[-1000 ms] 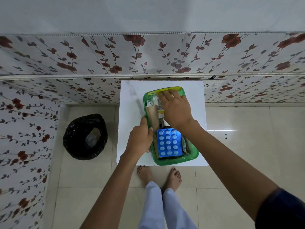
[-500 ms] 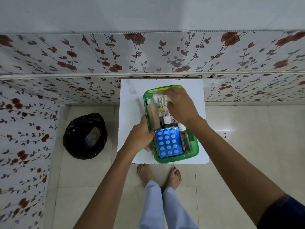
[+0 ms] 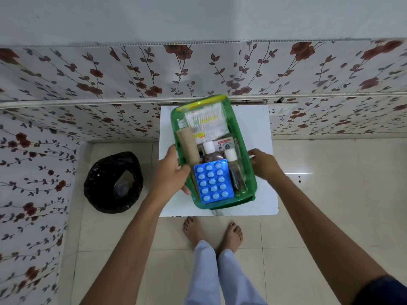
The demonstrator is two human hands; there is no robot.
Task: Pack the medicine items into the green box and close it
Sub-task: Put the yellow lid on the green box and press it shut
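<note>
The open green box (image 3: 241, 137) is on the small white table (image 3: 259, 119), its far end reaching past the table's back edge. Inside lie a blue blister pack (image 3: 212, 183), a tan roll (image 3: 188, 144), two white-capped bottles (image 3: 208, 148), and white packets (image 3: 207, 122) at the far end. A yellow strip (image 3: 202, 103) runs along the far rim. My left hand (image 3: 172, 172) grips the left rim, thumb inside by the blister pack. My right hand (image 3: 263, 165) holds the right wall, fingers curled at the rim. No lid is visible.
A black bag-lined bin (image 3: 113, 182) stands on the tiled floor left of the table. Floral wall panels close off the back and left. My bare feet (image 3: 212, 232) are at the table's front edge.
My right hand left the packets at the far end of the box and came down to its right side. The box now sits nearer and larger in view, shifted slightly backward.
</note>
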